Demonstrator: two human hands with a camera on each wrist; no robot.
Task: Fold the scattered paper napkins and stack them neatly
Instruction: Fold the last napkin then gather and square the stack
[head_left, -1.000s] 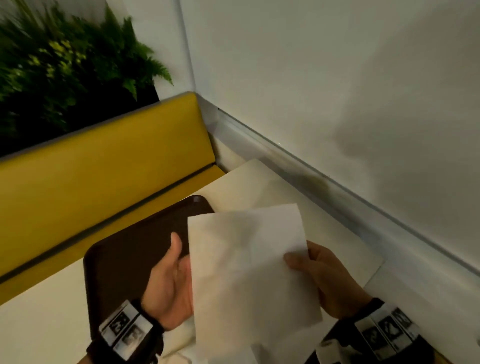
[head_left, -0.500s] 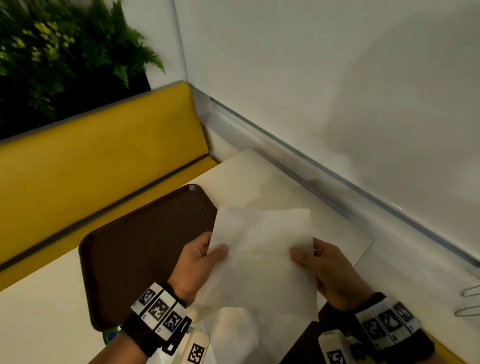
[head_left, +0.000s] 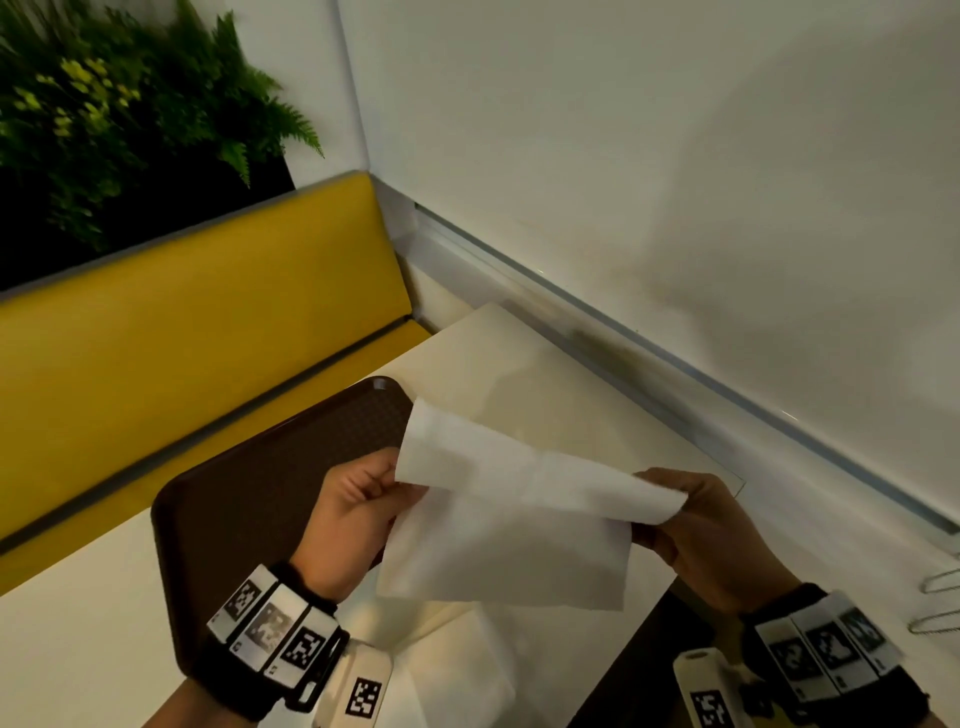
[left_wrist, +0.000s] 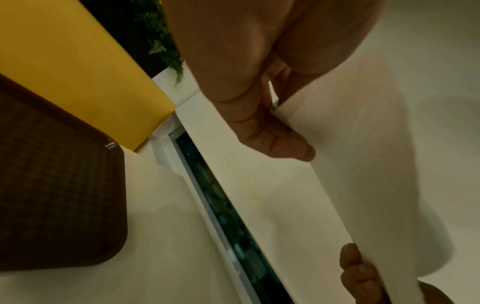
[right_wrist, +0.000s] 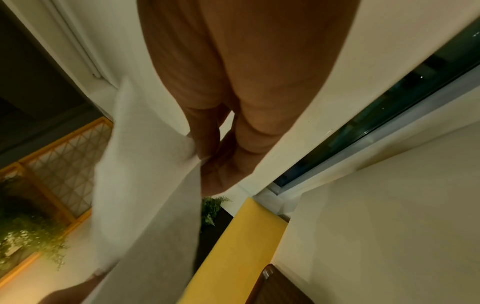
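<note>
The napkin (head_left: 514, 525) that hung as one flat sheet between the hands a second ago is now bent over on itself: its far edge has been brought forward and curls down over the near part, so a first fold is forming in mid-air, above the table (head_left: 545, 395) and just right of the brown tray (head_left: 249, 499). The left hand (head_left: 353, 514) pinches the napkin's left edge, thumb on top, and the right hand (head_left: 711, 535) pinches its right edge at the rolled-over corner; the hands stand apart, the sheet stretched between them. The head has also tipped since then, so more of the table shows. Under the held napkin, nearer the person than the tray, other white napkins (head_left: 457, 670) lie loose on the table, seemingly still unfolded. I judge the task early: this fold needs its edges matched and a crease pressed, probably on the table, before any stack can begin.
</note>
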